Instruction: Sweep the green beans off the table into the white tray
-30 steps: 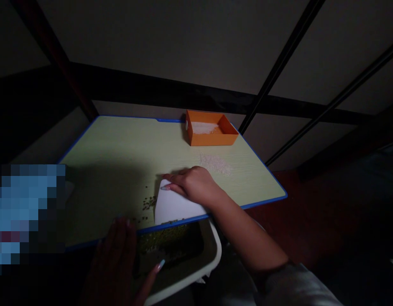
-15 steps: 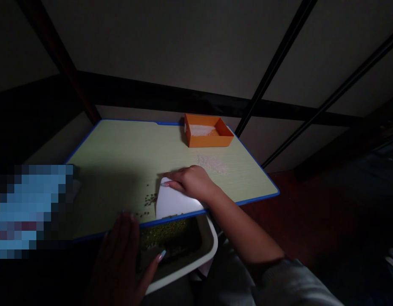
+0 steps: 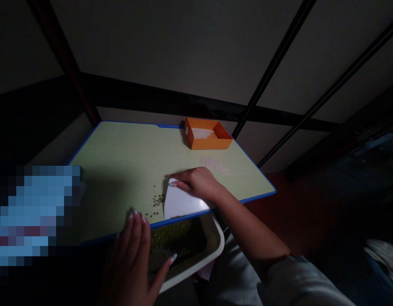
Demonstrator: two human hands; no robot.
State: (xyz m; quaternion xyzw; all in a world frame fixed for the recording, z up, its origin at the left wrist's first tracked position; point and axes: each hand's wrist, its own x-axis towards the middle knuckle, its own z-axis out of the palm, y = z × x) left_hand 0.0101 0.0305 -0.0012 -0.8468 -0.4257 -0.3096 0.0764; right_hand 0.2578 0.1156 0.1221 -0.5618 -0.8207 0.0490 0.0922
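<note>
My right hand (image 3: 201, 182) grips the upper edge of a white sheet (image 3: 183, 203), thumb and fingers closed on it. The sheet lies against the table top and reaches its near blue edge. Just left of it are scattered small dark green beans (image 3: 158, 199). My left hand (image 3: 132, 242) holds nothing, its fingers stretched out over the near edge and the thumb apart. Below that edge, between my hands, stands a white-rimmed tub (image 3: 220, 244) with many green beans inside, partly hidden by the table.
The light green table (image 3: 129, 144) has a blue rim. At its back right stands an orange box (image 3: 212, 143) with pale grains in it. A thin patch of pale grains (image 3: 215, 165) lies in front of the box. A blurred blue shape (image 3: 33, 212) is at the left. Dark panels stand behind.
The view has shifted slightly, so the table's near side, the tub and both hands appear a little further right. Hands, sheet and beans keep about the same places relative to each other.
</note>
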